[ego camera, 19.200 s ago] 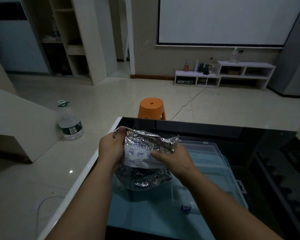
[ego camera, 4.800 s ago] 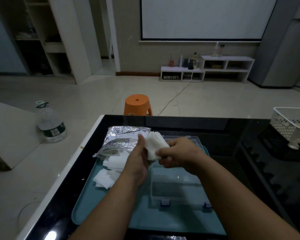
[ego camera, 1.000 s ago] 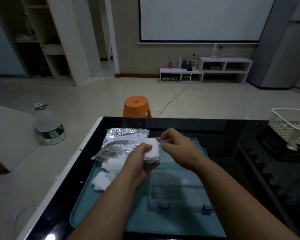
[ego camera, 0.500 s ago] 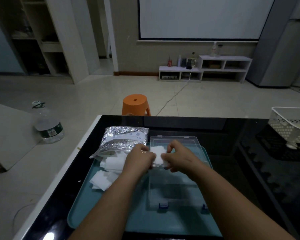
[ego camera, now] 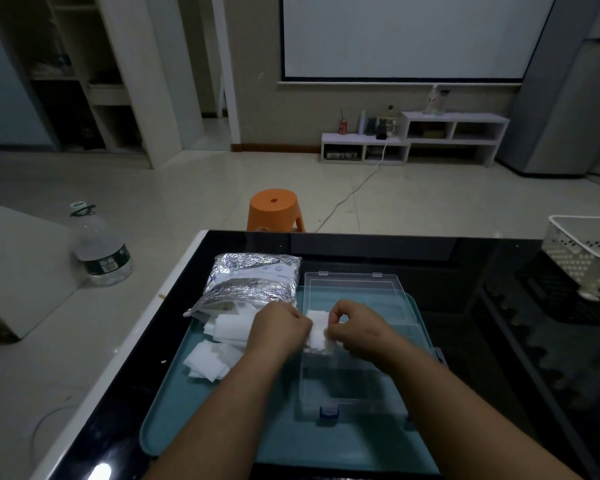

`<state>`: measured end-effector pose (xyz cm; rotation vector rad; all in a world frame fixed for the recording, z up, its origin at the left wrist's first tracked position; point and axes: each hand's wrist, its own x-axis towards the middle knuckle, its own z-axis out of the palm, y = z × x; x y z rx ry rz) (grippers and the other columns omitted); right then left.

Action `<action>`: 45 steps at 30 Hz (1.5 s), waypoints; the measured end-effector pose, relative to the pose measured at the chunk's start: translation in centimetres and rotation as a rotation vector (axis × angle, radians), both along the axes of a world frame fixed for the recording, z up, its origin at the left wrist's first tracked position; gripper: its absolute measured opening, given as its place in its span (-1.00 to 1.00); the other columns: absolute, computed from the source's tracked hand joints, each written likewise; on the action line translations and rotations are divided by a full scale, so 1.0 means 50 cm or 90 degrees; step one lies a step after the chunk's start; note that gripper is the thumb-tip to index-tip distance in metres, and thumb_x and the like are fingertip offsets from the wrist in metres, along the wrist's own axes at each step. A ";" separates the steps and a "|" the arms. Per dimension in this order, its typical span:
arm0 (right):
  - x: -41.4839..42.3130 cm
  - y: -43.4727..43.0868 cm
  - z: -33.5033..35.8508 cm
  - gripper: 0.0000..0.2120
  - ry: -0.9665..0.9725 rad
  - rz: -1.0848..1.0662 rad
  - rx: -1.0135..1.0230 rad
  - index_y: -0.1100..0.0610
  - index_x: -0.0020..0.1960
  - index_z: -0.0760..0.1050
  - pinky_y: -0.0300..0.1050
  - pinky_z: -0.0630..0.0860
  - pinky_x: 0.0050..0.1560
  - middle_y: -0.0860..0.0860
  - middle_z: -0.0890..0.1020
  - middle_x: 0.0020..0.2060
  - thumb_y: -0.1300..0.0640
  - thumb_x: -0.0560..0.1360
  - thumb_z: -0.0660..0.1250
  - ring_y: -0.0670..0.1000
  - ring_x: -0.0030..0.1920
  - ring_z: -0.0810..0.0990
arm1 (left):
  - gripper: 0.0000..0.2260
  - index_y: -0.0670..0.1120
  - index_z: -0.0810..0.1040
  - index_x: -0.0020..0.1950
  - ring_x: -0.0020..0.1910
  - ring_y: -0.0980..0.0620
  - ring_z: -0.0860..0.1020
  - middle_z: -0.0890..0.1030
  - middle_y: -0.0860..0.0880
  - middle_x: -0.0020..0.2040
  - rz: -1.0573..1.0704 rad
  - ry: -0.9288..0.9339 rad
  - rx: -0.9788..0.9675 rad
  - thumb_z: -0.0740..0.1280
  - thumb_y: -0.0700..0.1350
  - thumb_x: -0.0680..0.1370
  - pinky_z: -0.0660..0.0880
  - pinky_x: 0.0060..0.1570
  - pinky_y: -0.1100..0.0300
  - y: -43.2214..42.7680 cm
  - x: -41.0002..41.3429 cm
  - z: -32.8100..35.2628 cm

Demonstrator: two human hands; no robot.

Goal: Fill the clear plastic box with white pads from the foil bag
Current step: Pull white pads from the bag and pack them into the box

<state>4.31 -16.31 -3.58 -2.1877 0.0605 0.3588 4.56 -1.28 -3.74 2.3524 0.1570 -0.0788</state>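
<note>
The clear plastic box (ego camera: 347, 393) stands open on a teal tray (ego camera: 194, 403), its lid (ego camera: 354, 289) laid flat behind it. A stack of white pads (ego camera: 316, 332) is held over the box's far left corner. My left hand (ego camera: 278, 327) grips the stack from the left and my right hand (ego camera: 359, 330) pinches it from the right. The crumpled foil bag (ego camera: 253, 282) lies left of the lid. Loose white pads (ego camera: 215, 344) spill from the bag's mouth onto the tray. Whether any pads lie inside the box is hidden by my hands.
The tray sits on a glossy black table (ego camera: 499, 341) with a white left edge. A white perforated basket (ego camera: 586, 251) stands at the far right. On the floor beyond are an orange stool (ego camera: 274, 209) and a large water bottle (ego camera: 99, 251).
Both hands have lowered the pad stack from above the lid down to the box's far left corner. Earlier, the bag was held up and the pads were emptied onto the tray.
</note>
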 end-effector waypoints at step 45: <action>0.002 0.010 0.011 -0.72 -0.101 0.022 -0.138 0.02 0.17 0.62 -0.18 0.52 -0.02 -0.01 0.66 -0.02 0.10 0.46 0.47 -0.05 -0.07 0.60 | -0.79 0.08 0.65 -0.02 -0.13 0.03 0.64 0.66 0.03 -0.12 -0.010 -0.024 -0.120 0.49 -0.16 0.40 0.60 -0.04 0.07 0.037 -0.013 0.009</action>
